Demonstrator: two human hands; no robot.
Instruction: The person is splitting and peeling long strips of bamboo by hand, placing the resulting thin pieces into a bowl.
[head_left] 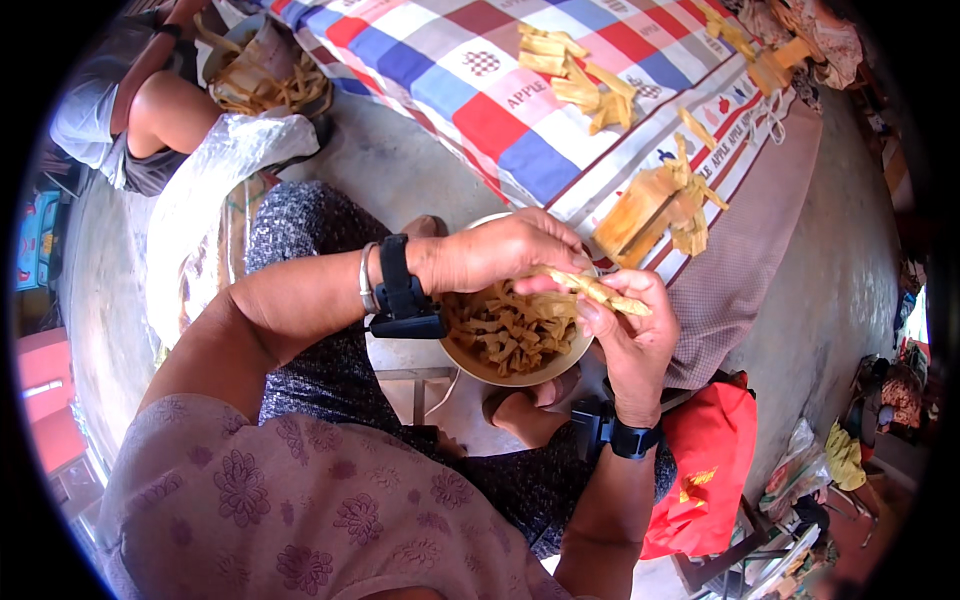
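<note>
Pinched in both hands is 1 pale yellow strip (600, 290): my left hand (505, 250) closes its fingertips on the left end, while my right hand (635, 320) presses thumb and fingers together nearer the other end. I hold it above the right side of a round bowl (540, 376) between my knees, not resting inside. Cut strips (510, 335) heap that bowl well up, so I judge much of the work done, with the piece in my grip unfinished. Plenty seems left: on the checked tablecloth (530, 160) lie a yellow-brown block (635, 215), loose pieces (695, 190) touching it and another pile (580, 80) farther off. Whether my fingers are tearing or merely holding the strip, I cannot tell.
</note>
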